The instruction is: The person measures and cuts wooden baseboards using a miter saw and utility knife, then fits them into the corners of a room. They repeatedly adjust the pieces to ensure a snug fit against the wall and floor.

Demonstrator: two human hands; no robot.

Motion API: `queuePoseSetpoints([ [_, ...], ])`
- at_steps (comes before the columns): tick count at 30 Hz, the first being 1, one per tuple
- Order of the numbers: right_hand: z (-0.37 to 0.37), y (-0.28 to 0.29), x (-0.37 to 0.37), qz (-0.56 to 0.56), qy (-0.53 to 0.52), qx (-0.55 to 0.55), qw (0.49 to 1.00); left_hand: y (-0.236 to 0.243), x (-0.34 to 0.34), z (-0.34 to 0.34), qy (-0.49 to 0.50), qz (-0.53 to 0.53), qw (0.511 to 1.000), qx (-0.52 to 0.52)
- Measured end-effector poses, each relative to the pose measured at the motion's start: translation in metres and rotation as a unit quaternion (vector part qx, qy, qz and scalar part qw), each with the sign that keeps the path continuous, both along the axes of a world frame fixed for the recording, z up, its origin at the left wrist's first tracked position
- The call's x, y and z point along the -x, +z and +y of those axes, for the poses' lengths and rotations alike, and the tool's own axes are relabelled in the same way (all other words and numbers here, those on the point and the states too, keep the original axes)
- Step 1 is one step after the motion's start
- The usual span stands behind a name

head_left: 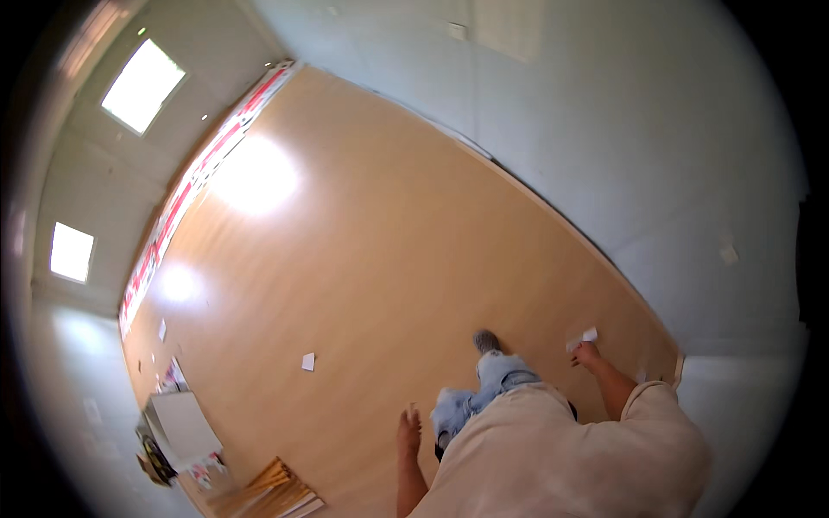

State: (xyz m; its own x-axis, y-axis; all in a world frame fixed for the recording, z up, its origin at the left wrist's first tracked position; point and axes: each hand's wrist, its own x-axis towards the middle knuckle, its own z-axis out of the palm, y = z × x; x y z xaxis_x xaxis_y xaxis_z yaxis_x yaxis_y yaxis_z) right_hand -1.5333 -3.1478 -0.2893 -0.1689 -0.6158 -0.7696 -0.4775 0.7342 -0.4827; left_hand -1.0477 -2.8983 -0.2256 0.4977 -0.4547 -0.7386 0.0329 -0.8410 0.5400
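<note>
My right hand [586, 354] is out to the right above the brown floor. Its fingers are closed on a small white piece [590, 335] that looks like paper or card, partly hidden by the fingers. Low in the middle, my left hand [409, 430] hangs beside my left leg. Its fingers are curled in and a pale tip shows at them; what they hold, if anything, is too small and blurred to name. One grey shoe [486, 341] shows ahead of my light blue jeans [496, 380], so I appear to be standing or walking.
Brown sheeting [389, 242] covers the floor. A white card [308, 362] lies on it to the left. A whitish box [183, 425] and wooden strips [268, 490] sit at lower left. Red-and-white material [207, 164] edges the far left wall. A pale wall [622, 147] bounds the right.
</note>
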Motion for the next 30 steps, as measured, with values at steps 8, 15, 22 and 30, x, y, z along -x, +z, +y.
queuePoseSetpoints([
  [8, -0.218, 0.046, -0.155, -0.027, 0.139, 0.124, 0.982, 0.006, -0.040, 0.054, 0.307, 0.028, 0.951, -0.017],
  [15, -0.241, 0.024, -0.305, -0.072, 0.161, 0.131, 0.976, -0.048, -0.022, 0.107, 0.404, 0.234, 0.878, -0.102],
  [22, -0.166, 0.005, -0.419, -0.054, 0.500, 0.054, 0.863, -0.046, -0.141, 0.081, 0.389, 0.192, 0.899, 0.063],
  [30, -0.208, -0.002, -0.495, -0.038, 0.512, -0.009, 0.858, -0.025, -0.328, 0.015, 0.445, 0.026, 0.884, 0.140],
])
